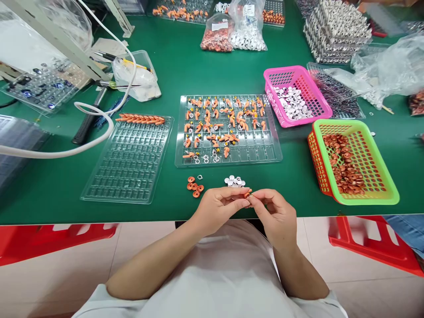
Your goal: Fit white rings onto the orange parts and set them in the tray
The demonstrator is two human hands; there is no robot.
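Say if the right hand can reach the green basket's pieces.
Probably yes: the green basket is open-topped, with only table between it and the right hand, though that hand holds a small part.

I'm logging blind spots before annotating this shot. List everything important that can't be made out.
- Head view: full shape of the orange piece, mostly covered by fingers of the left hand and right hand.
- Head view: inside of the red basket, hidden by the green basket nested in it.
- Head view: print on the bag label, too small.
- Head view: rest of the denim-clad leg, cut off by the right edge.
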